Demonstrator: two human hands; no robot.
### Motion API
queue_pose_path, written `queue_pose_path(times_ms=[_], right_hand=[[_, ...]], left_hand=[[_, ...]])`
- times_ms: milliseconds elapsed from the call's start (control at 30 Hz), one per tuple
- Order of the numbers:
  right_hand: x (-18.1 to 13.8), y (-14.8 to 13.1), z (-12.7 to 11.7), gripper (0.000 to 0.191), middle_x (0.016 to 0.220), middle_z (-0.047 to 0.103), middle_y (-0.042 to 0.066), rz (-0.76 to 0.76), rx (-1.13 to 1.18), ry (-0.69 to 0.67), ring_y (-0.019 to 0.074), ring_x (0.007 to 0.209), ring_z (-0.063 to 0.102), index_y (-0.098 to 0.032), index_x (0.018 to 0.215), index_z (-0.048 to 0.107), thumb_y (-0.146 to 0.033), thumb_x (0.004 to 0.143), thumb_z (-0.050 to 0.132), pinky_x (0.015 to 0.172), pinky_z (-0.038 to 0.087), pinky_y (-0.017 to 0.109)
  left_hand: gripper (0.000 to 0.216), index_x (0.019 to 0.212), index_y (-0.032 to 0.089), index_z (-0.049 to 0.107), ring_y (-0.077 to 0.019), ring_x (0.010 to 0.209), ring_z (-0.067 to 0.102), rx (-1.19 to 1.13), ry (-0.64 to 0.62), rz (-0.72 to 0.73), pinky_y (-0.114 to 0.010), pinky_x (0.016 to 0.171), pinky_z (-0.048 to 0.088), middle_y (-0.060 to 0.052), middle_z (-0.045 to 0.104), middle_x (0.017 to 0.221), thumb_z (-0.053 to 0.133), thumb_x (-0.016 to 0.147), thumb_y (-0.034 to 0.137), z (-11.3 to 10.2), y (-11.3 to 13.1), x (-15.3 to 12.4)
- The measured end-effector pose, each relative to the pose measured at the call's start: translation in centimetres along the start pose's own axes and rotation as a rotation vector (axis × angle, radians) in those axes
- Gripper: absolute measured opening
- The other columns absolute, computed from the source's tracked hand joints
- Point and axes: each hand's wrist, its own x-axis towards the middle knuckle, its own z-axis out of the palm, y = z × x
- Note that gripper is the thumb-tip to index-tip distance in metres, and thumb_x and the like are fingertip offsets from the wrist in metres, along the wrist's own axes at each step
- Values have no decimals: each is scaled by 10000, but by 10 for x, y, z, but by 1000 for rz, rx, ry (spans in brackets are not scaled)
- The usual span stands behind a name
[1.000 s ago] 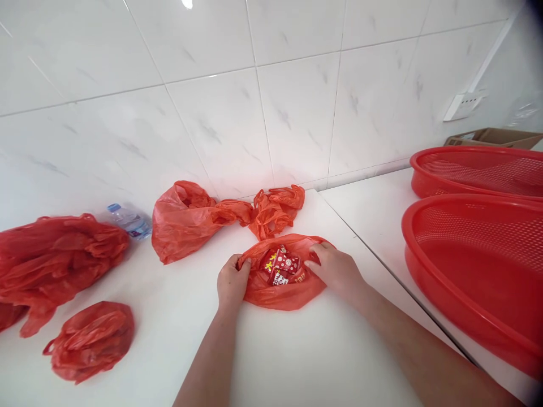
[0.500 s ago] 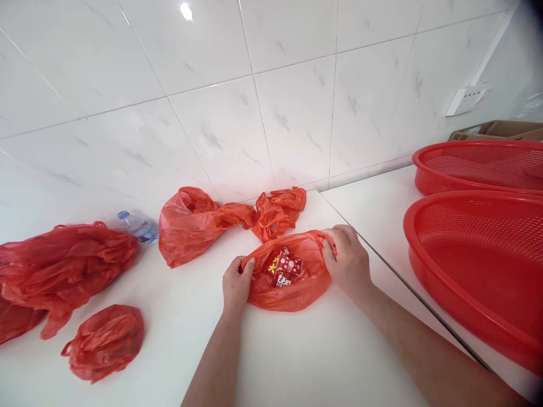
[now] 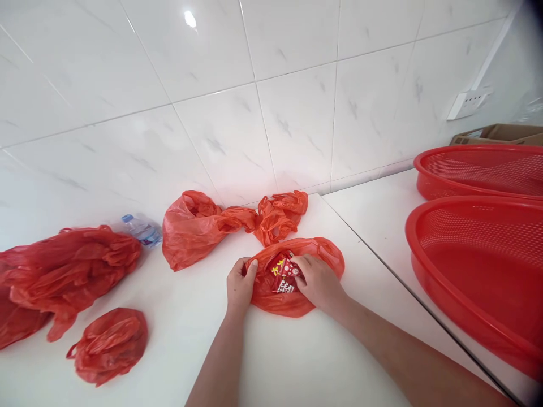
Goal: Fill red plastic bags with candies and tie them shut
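Note:
A red plastic bag (image 3: 284,310) lies with its mouth spread wide on the white table. Its left rim is pinched between the thumb and fingers of my left hand (image 3: 241,282). Inside are small red snack packets (image 3: 285,286) with white and yellow print. My right hand (image 3: 319,278) reaches into the bag from the right, its fingers closed on a red packet with white dots (image 3: 294,269). Part of that packet is hidden under the fingers.
Behind the bag lies a crumpled red bag (image 3: 190,234). At left are a heap of red bags (image 3: 72,271), a smaller bundled bag (image 3: 111,346) and a water bottle (image 3: 142,230). Two red plastic baskets (image 3: 428,265) stand at right, near a cardboard box (image 3: 500,133) and a wall socket (image 3: 469,104).
My right hand has let go of the bag's right rim and moved left into the mouth, onto the dotted packet. My left hand keeps its hold on the left rim.

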Motion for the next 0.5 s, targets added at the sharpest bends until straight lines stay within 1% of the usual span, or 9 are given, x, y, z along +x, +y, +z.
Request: queue_pose_path(times_ms=[133,233,400,500], right_hand=[[2,-4,-3,350,1049,624,75,50,57,58,216,962,582,-186,1084,524,-83,752,478,825,476,368],[3,-5,-6,364,1063,628,67,108,91,80,214,977,586,-195,1089,517,-82,747,470,837,474,366],[7,2,-10,361,1112,616,59,277,57,95,205,900,610,-206,1120,504,-123,773,450,731,479,341],[10,9,-11,335,1112,615,63,338,24,118,218,901,606,-207,1111,512,-154,786,450,697,472,343]], left_hand=[[340,833,175,613,-137,691,528,-14,52,17,-235,657,428,-4,593,736,507,791,495,1,-1,8],[345,827,171,618,-135,668,520,-12,52,29,-234,636,420,-3,586,714,507,787,495,1,-3,12],[345,829,178,619,-128,657,520,-8,42,27,-225,622,405,4,594,720,505,793,502,3,-5,15],[344,818,184,617,-121,643,507,-1,38,16,-218,612,397,13,581,702,509,792,509,3,-6,15]])
